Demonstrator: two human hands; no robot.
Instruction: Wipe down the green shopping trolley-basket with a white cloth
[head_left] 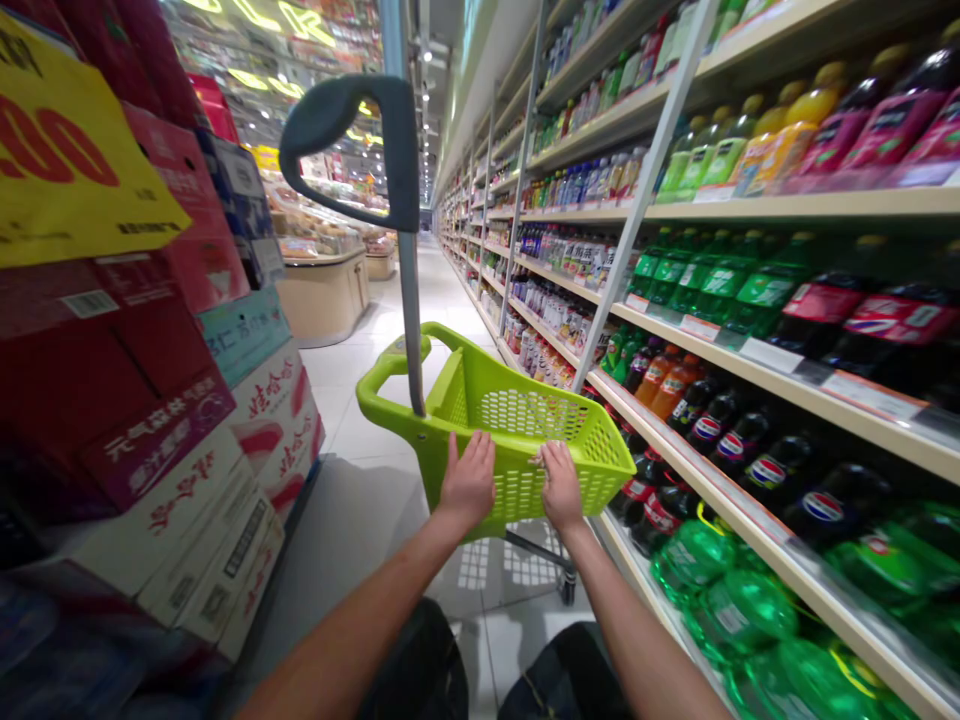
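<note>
Two dark-trousered knees [411, 665] frame the bottom edge, and here are the hands! The left hand [469, 482] lies flat, fingers straight, against the near side of the lime-green shopping basket [517, 420]. The right hand [562, 487] curls at that same rim; whether it's gripping, I can't tell. The basket sits mid-aisle, a caster [568, 587] on the tiles, its dark grey handle [405, 150] standing tall on a metal pole [411, 320]. Stacked drink cartons [274, 420] crowd the left, Pepsi bottles [766, 472] line the right-hand shelves, and beyond stands a rounded display counter [322, 300].
</note>
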